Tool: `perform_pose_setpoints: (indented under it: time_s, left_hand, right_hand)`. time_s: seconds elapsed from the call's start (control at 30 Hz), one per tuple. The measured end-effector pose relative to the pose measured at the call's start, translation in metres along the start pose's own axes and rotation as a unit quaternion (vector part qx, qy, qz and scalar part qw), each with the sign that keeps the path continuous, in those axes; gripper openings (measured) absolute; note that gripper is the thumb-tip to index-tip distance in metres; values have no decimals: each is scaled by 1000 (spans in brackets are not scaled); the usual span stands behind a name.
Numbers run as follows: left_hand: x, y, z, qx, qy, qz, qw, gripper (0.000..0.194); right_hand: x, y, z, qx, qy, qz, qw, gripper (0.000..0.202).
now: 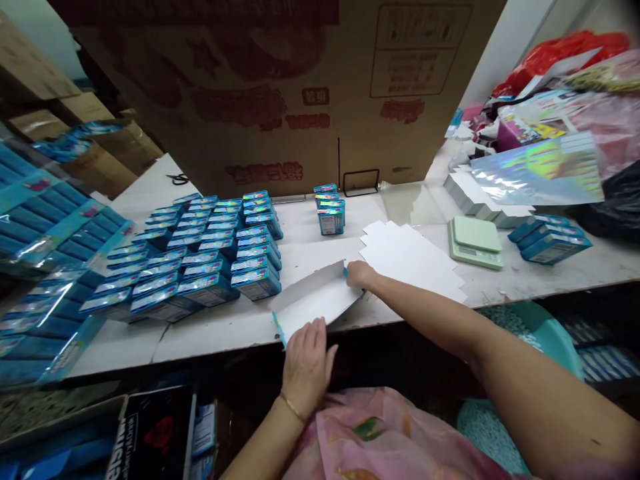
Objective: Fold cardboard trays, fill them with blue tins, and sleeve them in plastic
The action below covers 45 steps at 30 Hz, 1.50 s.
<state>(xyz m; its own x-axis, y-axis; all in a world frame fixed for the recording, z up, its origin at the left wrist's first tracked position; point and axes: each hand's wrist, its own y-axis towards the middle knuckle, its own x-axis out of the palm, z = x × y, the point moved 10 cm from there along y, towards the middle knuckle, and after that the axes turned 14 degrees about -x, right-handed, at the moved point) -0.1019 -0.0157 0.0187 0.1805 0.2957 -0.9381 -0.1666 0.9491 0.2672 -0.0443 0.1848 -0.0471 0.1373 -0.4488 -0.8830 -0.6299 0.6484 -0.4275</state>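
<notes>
A cardboard tray (pixel 313 297), white inside with blue showing at its ends, lies partly folded at the table's front edge. My right hand (pixel 359 275) is closed around its right end, where a bit of blue flap shows by the fingers. At the near left corner, my left hand (pixel 307 357) rests with fingers stretched over the front edge and thumb apart. Right behind the tray, a fanned stack of flat white card blanks (pixel 407 257) lies on the table. Rows of small blue boxes (pixel 200 260) stand to the left.
A large brown carton (pixel 280 87) rises behind the table (pixel 295 250). A few blue boxes (pixel 331 217) stand before it. Rightward are a pale green scale (pixel 475 241) and more blue boxes (pixel 553 239). A teal basin (pixel 553 333) sits below; scissors (pixel 177 179) lie at the back left.
</notes>
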Motion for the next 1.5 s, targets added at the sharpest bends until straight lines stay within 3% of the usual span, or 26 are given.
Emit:
perform_pose_setpoints:
  time_s: [0.1,0.17,0.23,0.3,0.37,0.43,0.5,0.67,0.77,0.87,0.9,0.97,1.07,1.13,1.23,1.3,1.4,1.5]
  left_hand:
    - [29,19,-22,-6,40,9,999,44]
    - [44,32,-32,8,49,-15,999,42]
    - [52,38,-36,17,60,-36,997,42]
    - [54,40,-38,11,75,-48,996,42]
    - [56,38,-37,8,85,-60,995,33]
    - [59,35,-36,8,90,-81,993,24]
    - [65,35,-37,9,90,-108,990,29]
    - [73,41,-42,7,82,-156,984,34]
    - [71,38,-37,26,91,-163,982,32]
    - [59,33,-29,41,86,-143,985,35]
    - [51,34,-29,36,77,-123,989,38]
    - [29,41,-33,11,43,-64,997,39]
    - [2,65,-52,-56,-17,9,998,37]
    - [10,85,-67,-95,-33,-35,994,38]
    - [58,101,-75,-90,-36,-244,965,35]
    - [78,101,-75,-68,-37,-332,940,33]
    - [82,101,-72,-37,-31,-343,938,35]
    - [79,96,-64,2,15,-326,945,28]
  right_hand:
    - [-4,-17,4,24,3,1,1000,22]
    - [-14,-35,-8,12,-12,57,998,29]
    - [-25,-56,-39,-78,-52,150,984,37]
    - [-18,-77,-76,-198,-100,206,953,36]
    - [5,-83,-95,-254,-129,192,939,26]
    - [25,-76,-93,-246,-145,166,944,12]
    - [37,-66,-88,-243,-150,142,948,13]
    - [40,-57,-81,-242,-119,93,959,19]
    - [13,-57,-89,-265,-98,118,952,33]
    - [-39,-50,-92,-267,-115,236,927,46]
    - [-49,-44,-90,-254,-125,248,927,43]
    - [-44,-25,-82,-232,-143,189,943,29]
    - [-11,-18,-79,-257,-147,90,951,29]
    - [-2,-29,-83,-300,-129,110,939,33]
    - [3,-41,-85,-363,-49,98,925,37]
    - [4,-35,-72,-340,2,45,939,38]
    - [0,-21,-45,-266,3,-10,964,41]
    - [-3,-18,-42,-280,-71,-4,957,32]
